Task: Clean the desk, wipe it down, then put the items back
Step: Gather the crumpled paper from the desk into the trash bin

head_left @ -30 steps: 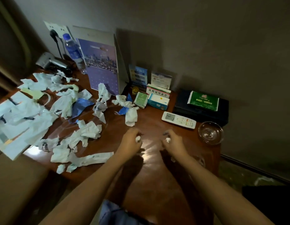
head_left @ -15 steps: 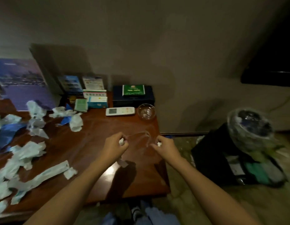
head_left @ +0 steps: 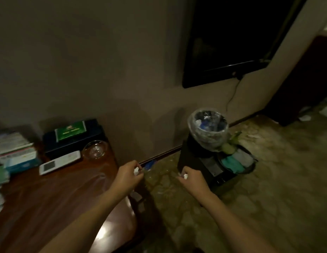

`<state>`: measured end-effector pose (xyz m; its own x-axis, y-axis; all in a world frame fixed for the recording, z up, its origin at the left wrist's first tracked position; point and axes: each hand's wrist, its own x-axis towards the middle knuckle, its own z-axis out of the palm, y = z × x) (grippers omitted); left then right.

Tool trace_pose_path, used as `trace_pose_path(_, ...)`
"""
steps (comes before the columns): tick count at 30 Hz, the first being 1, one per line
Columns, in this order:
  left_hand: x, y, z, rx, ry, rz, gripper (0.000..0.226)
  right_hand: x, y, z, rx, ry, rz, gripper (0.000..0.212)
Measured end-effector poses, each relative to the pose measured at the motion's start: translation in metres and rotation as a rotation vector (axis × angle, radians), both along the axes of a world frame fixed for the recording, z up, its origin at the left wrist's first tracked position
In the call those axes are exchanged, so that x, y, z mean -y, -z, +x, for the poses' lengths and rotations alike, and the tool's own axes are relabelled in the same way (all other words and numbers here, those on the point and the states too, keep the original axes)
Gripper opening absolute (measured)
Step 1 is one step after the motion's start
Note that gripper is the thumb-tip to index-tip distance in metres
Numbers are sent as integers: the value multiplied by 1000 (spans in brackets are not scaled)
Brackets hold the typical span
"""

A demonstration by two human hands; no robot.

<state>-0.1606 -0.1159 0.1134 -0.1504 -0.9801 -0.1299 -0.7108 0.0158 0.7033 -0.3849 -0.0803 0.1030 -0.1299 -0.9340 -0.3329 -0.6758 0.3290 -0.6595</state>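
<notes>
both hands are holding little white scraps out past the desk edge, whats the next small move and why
Probably carry both hands on to the lined bin and drop the scraps in. The left hand and right hand each pinch a white scrap, off the desk, short of the bin.

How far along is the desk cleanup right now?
Early. Done: nothing visibly finished. In hand: the left hand and right hand each pinch a white paper scrap, moving off the desk toward the bin. Left: the remote, glass bowl and boxes remain; no wiping started.
</notes>
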Motion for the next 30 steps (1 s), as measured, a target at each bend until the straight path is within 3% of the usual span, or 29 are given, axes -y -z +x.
trace_pose_path(5, 51, 1, -131, 6, 121, 72, 10, 4, 3, -140, -144, 180, 15, 28)
trace_pose_path(12, 99, -9, -280, -44, 276, -16, 12, 35, -3, -295, -274, 241, -17, 19)
trace_pose_path(15, 129, -10, -310, -61, 284, -25, 14, 66, -7, -321, -253, 261, -56, 26)
trace_pose_path(18, 168, -6, -327, -88, 273, -11, 5, 104, -6, -333, -211, 275, -88, 20)
trace_pose_path(25, 275, 17, -371, -13, 302, 21, 7, 217, 14, -332, -157, 204, -73, 12)
trace_pose_path(30, 355, 48, -404, 34, 336, 41, 10, 306, 37, -336, -123, 216, 55, 11)
